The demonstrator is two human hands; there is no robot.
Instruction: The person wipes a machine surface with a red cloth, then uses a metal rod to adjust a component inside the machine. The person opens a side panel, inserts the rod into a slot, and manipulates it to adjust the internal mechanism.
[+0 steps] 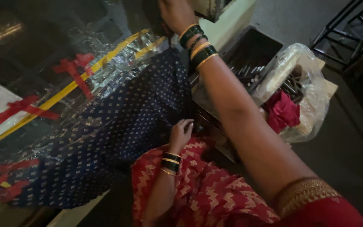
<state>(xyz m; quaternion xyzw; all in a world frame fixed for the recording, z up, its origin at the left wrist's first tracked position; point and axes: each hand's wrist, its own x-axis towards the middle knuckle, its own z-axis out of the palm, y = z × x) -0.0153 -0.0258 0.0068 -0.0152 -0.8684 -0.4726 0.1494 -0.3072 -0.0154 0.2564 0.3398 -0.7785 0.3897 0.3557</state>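
My right hand (175,14) reaches far forward to the top of the view, against a dark part beside a pale machine housing (232,19). Its fingers are hidden, and green and gold bangles ring the wrist. My left hand (181,133) rests low over my lap on red zigzag-patterned fabric (206,189). Its fingers are loosely curled at the edge of a dark blue dotted cloth (122,117) and hold nothing that I can see. The blue cloth drapes over the front of a work surface.
A crinkled clear plastic sheet (106,54) with yellow and red tape strips covers the surface at left. A dark tray of metal rods (248,69) and a plastic bag (303,88) holding metal parts and a red rag sit at right. A black metal rack (349,29) stands behind.
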